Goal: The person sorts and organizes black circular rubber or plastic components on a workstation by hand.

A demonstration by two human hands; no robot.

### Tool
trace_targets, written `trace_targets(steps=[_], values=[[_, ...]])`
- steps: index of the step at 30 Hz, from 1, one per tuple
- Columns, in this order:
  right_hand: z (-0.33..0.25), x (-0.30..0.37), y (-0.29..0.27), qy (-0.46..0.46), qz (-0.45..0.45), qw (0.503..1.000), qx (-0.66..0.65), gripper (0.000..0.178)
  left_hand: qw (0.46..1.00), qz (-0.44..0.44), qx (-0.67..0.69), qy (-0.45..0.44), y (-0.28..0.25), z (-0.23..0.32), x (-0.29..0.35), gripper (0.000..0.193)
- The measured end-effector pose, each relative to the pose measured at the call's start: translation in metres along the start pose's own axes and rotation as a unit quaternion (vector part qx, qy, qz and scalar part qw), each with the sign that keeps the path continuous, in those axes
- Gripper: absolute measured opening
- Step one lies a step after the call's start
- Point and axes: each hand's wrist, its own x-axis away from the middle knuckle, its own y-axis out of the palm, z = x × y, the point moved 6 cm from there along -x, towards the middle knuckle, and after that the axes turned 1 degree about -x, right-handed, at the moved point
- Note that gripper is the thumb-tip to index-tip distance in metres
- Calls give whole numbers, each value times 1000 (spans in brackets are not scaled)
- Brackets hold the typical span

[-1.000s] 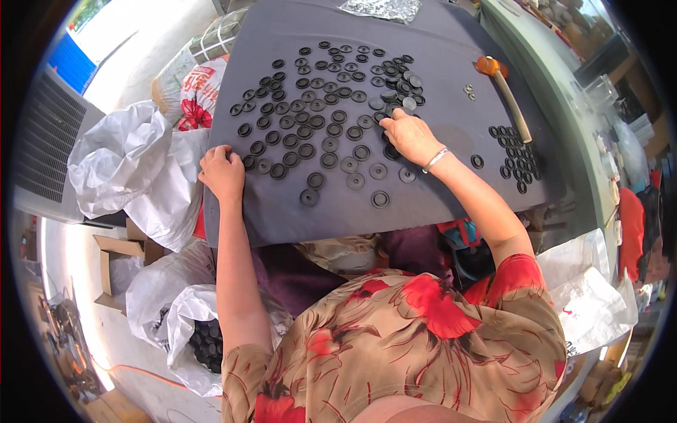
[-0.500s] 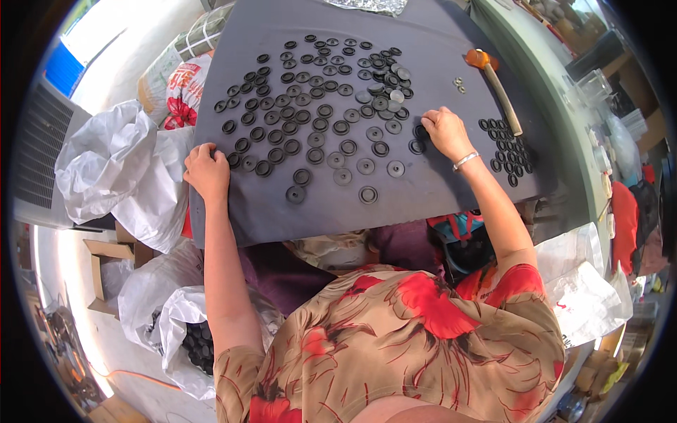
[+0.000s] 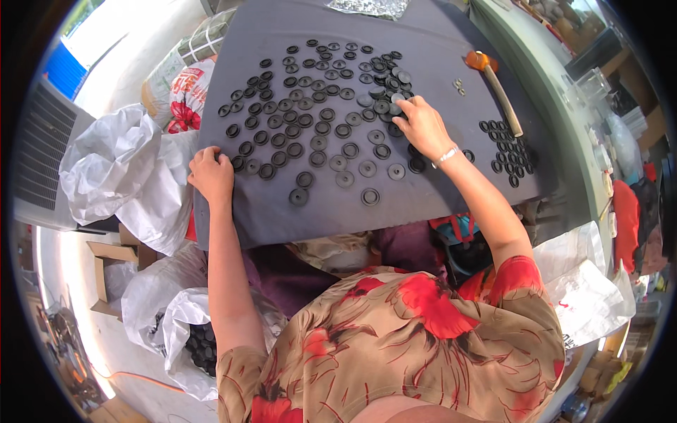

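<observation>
Many small black round discs and rings lie spread over the dark grey table cover. Toward the right of the spread they overlap in a heap, with some paler grey discs on top. My right hand is over this heap, thumb and forefinger parted, fingertips at a grey disc. Black rings lie below its palm, and a single ring is right of its wrist. At the table's left edge, my left hand rests with loosely bent fingers beside a ring, holding nothing visible.
A hammer with an orange head lies at the right, near small metal pieces and neat rows of black rings. White sacks stand left of the table; one below holds black pieces. A silvery packet is at the far edge.
My right hand has moved left and away from me, from beside the rings to the heap. The ring right of its wrist now shows. My left hand stays at the table edge.
</observation>
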Motion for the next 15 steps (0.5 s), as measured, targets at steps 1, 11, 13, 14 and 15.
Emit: trace_targets(steps=[1,11,13,14,15], values=[[4,-10,6,41,-46,998,9,23,1000,4,-3,1,0,-1,1,18],[39,-21,31,-10,-41,995,90,16,1000,-1,3,-4,2,0,0,18],[55,-19,11,24,47,998,-38,18,1000,-1,6,-3,2,-1,-1,18],[66,-16,4,110,25,987,-118,22,1000,-2,7,-2,2,-1,-1,18],[81,-14,6,166,-11,977,-133,23,1000,1,7,-2,2,-2,-1,18]])
